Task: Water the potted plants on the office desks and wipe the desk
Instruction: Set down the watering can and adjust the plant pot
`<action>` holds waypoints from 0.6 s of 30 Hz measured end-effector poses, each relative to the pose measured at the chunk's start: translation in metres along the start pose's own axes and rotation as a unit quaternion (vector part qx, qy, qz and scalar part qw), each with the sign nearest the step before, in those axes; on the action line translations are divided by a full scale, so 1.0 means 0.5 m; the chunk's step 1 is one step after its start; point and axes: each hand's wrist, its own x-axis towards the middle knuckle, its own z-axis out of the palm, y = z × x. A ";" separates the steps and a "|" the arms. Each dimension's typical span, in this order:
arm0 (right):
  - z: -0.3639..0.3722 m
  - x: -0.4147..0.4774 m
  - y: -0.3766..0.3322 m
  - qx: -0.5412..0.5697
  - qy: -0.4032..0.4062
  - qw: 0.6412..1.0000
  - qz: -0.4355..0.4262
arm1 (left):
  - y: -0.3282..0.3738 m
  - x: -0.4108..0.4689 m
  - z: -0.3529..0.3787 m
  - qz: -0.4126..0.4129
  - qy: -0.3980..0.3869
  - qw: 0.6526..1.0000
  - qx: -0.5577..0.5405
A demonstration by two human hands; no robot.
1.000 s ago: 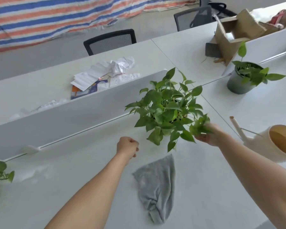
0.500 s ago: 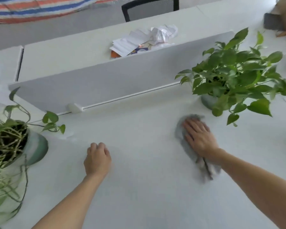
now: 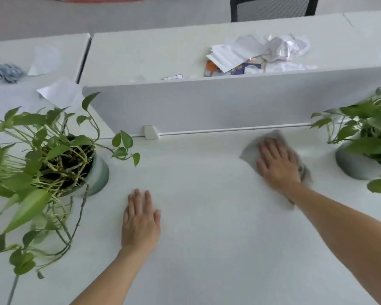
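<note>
Grey cloth [image 3: 250, 150] lies flat on white desk [image 3: 207, 249], far-right part, just in front of low divider panel [image 3: 229, 102] & its white rail [image 3: 229, 129]; right hand [image 3: 277, 164] sits palm-down on it, fingers [image 3: 267, 148] straight & close together, pressing cloth to desk, nothing pinched; cloth edges show past fingertips on the left & by the wrist, blurred there. Left hand [image 3: 141, 223] flat on bare desk, nearer the person, well apart from cloth; fingers extended, only slightly parted, thumb out to the side; holds nothing. Right potted plant [image 3: 370, 128] in grey pot [image 3: 352, 164] stands just beside cloth, at frame's right edge, partly cut off. Left potted plant [image 3: 42, 150] in pale green pot [image 3: 99, 172] stands near left hand, not touching; long vines trail over desk & toward near edge. White clip [image 3: 151, 132] sits on rail, approx. midway btwn the plants. Beyond divider: heap of crumpled papers [image 3: 257, 53] on opposite desk; loose sheet [image 3: 59, 91] & blue-grey bundle [image 3: 6, 72] on far-left desk; black mesh chair [image 3: 273, 7] at top.
</note>
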 end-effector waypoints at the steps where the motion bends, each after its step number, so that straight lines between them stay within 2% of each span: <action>1: -0.010 0.032 0.011 0.026 0.011 0.992 0.120 | 0.005 -0.003 -0.002 0.000 0.004 1.000 -0.001; 3: -0.009 0.087 -0.049 0.077 0.025 0.958 0.274 | 0.004 0.000 0.001 -0.002 -0.008 1.000 0.006; 4: -0.007 0.102 -0.103 0.094 0.025 0.950 0.297 | 0.002 0.005 0.003 0.002 -0.018 1.000 0.011; 5: -0.002 0.110 -0.162 0.103 0.024 0.953 0.283 | 0.006 0.008 0.000 0.001 -0.039 0.999 0.016; 7: 0.021 0.095 -0.291 0.093 0.001 0.982 0.162 | 0.010 0.010 -0.013 -0.006 -0.080 0.996 0.027; 9: 0.050 0.040 -0.410 0.046 -0.037 0.998 -0.022 | 0.013 0.015 -0.029 -0.012 -0.108 0.993 0.049; 10: 0.054 0.000 -0.445 0.027 -0.069 0.991 -0.115 | 0.014 0.018 -0.034 -0.014 -0.125 0.991 0.053; 12: 0.062 -0.076 -0.441 0.012 -0.104 0.953 -0.284 | 0.021 0.028 -0.048 -0.025 -0.161 0.985 0.056; 13: 0.065 -0.105 -0.404 0.014 -0.097 0.936 -0.338 | 0.025 0.032 -0.056 -0.034 -0.177 0.982 0.056; 14: 0.061 -0.130 -0.346 0.011 -0.094 0.931 -0.352 | 0.032 0.034 -0.066 -0.040 -0.189 0.979 0.058; 15: 0.061 -0.141 -0.282 -0.003 -0.090 0.940 -0.328 | 0.035 0.036 -0.074 -0.047 -0.196 0.978 0.060; 16: 0.056 -0.149 -0.209 -0.016 -0.081 0.959 -0.269 | 0.039 0.034 -0.080 -0.053 -0.198 0.977 0.059; 18: 0.028 -0.163 -0.055 -0.022 -0.059 0.995 -0.080 | 0.059 0.026 -0.087 -0.038 -0.182 0.981 0.054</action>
